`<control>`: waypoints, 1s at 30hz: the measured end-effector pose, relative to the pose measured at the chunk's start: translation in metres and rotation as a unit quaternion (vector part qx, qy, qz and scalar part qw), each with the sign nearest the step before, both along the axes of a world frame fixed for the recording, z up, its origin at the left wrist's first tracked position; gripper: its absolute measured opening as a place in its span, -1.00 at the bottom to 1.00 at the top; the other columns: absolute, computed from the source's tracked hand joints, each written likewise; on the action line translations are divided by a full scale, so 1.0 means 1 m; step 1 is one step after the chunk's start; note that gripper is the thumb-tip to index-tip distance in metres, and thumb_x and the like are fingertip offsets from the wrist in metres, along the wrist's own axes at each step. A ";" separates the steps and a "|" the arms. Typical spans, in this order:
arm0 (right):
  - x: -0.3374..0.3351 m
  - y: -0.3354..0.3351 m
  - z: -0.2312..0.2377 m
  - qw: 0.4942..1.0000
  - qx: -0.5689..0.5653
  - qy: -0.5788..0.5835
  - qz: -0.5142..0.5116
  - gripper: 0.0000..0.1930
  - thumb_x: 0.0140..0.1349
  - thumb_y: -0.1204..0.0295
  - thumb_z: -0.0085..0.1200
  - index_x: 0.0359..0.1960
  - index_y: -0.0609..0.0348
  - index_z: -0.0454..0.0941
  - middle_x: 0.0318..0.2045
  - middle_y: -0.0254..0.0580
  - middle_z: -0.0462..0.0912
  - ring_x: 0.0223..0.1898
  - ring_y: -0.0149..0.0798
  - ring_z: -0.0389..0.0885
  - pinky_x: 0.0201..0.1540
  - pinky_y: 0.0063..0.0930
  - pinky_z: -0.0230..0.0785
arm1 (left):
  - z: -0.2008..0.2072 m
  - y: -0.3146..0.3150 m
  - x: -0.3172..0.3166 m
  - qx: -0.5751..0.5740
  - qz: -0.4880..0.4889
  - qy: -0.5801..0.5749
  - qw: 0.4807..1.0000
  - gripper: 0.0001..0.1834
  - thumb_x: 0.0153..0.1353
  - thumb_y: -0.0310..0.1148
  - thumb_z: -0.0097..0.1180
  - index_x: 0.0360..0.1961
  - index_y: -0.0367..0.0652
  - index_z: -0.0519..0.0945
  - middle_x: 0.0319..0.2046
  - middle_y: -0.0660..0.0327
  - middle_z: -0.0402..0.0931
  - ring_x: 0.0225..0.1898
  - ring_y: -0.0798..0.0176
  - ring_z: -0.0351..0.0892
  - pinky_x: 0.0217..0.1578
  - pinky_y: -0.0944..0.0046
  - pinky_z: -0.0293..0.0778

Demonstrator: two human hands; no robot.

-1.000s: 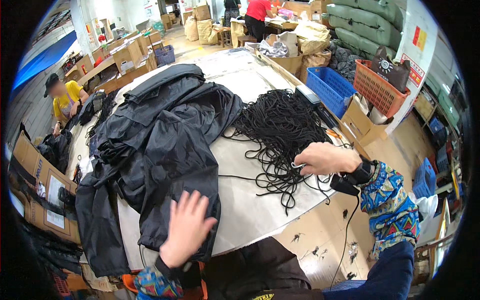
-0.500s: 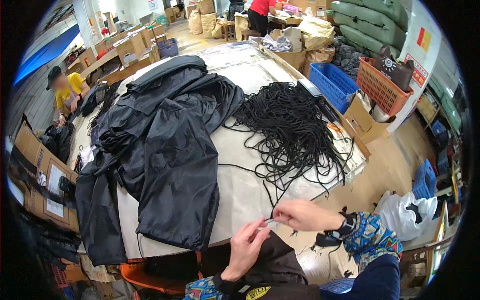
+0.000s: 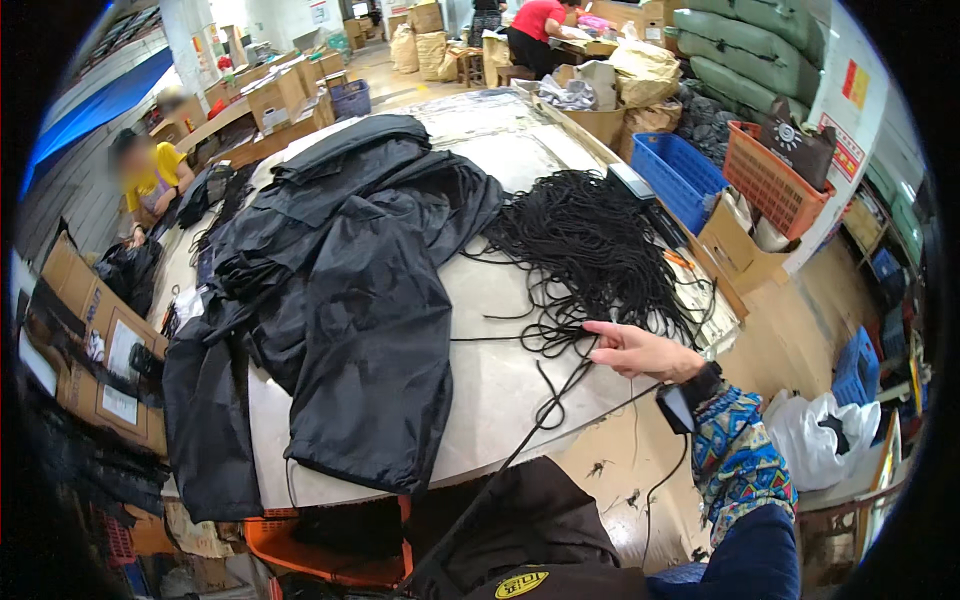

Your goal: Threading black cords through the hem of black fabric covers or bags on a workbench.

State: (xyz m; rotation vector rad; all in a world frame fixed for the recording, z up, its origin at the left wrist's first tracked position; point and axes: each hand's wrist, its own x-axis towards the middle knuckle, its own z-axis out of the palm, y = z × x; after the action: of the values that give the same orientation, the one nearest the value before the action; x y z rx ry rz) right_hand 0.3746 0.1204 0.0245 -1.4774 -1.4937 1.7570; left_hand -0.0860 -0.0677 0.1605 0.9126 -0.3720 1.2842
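My right hand [image 3: 645,352] is over the near edge of a tangled heap of black cords [image 3: 590,245], index finger stretched out, the other fingers partly curled. Its fingertips are beside the cords, and I see nothing gripped in them. From there a black cord [image 3: 478,500] runs down across the table edge and my dark apron [image 3: 535,520] to the lower rim of the picture. My left hand is out of view. Left of the heap, black shiny fabric pieces [image 3: 370,330] lie piled on the pale table [image 3: 490,390], with ends hanging over the near edge.
An orange crate [image 3: 325,565] is below the near table edge. Orange-handled scissors [image 3: 680,260] lie right of the cords. Blue [image 3: 675,180] and orange baskets [image 3: 770,185] stand beyond the right edge. A person in yellow [image 3: 155,180] works at the far left.
My right hand has moved up to the cord heap, its pinch opened. My left hand has dropped out of view. A cord now stretches from the heap to the lower rim.
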 end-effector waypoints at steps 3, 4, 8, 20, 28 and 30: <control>-0.034 -0.025 0.026 0.982 0.006 0.190 0.003 -0.43 0.36 0.27 -0.04 0.33 0.19 0.11 -0.35 -0.54 0.36 -0.47 -0.65 0.18 -0.43 -0.77 0.09 | -0.025 -0.025 0.050 -0.404 0.278 0.472 0.732 -0.78 0.19 -0.37 0.09 -0.29 -0.33 0.64 -0.51 0.00 0.57 -0.56 0.17 0.54 -0.46 0.15 0.55; -0.049 -0.031 0.029 0.977 0.016 0.212 0.014 -0.47 0.36 0.26 -0.05 0.31 0.19 0.18 -0.35 -0.55 0.37 -0.47 -0.66 0.19 -0.43 -0.78 0.10 | -0.045 -0.004 0.072 -0.385 0.277 0.444 0.760 -0.74 0.15 -0.48 0.11 -0.14 -0.36 0.52 -0.57 0.01 0.52 -0.59 0.25 0.54 -0.60 0.32 0.48; -0.094 -0.058 0.022 0.965 0.194 -0.037 0.172 -0.65 0.35 0.37 -0.06 0.16 0.09 0.42 -0.44 -0.37 0.60 -0.47 -0.54 0.47 -0.38 -0.65 0.37 | -0.131 0.042 0.113 -0.440 0.220 0.355 0.795 -0.78 0.25 -0.50 0.07 -0.13 -0.41 0.55 -0.32 0.00 0.61 -0.46 0.29 0.60 -0.54 0.41 0.52; -0.162 -0.114 0.006 0.971 0.188 0.011 0.144 -0.80 0.32 0.46 -0.07 -0.08 0.22 0.52 -0.60 -0.23 0.56 -0.55 -0.35 0.56 -0.45 -0.50 0.39 | -0.143 0.029 0.114 -0.399 0.285 0.389 0.780 -0.81 0.26 -0.47 0.06 -0.16 -0.34 0.58 -0.42 0.20 0.60 -0.61 0.57 0.36 -0.66 0.57 0.23; -0.165 -0.113 0.010 0.970 0.162 0.072 0.164 -0.81 0.38 0.38 -0.13 -0.16 0.16 0.52 -0.63 -0.38 0.54 -0.62 -0.51 0.44 -0.52 -0.62 0.29 | -0.148 0.025 0.112 -0.400 0.286 0.404 0.771 -0.80 0.27 -0.46 0.05 -0.17 -0.37 0.58 -0.45 0.16 0.59 -0.59 0.53 0.40 -0.67 0.54 0.29; -0.165 -0.111 0.010 0.969 0.156 0.066 0.179 -0.80 0.39 0.36 -0.14 -0.16 0.16 0.52 -0.62 -0.39 0.53 -0.61 -0.52 0.43 -0.51 -0.63 0.29 | -0.148 0.024 0.112 -0.388 0.288 0.426 0.765 -0.81 0.27 -0.47 0.04 -0.17 -0.37 0.58 -0.46 0.18 0.58 -0.60 0.53 0.40 -0.66 0.54 0.31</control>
State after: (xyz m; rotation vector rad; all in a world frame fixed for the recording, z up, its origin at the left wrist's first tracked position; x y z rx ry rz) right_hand 0.2092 0.0091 0.0350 -0.9604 -1.9509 1.6681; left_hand 0.0265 -0.0435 0.0125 0.7834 1.1798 1.2285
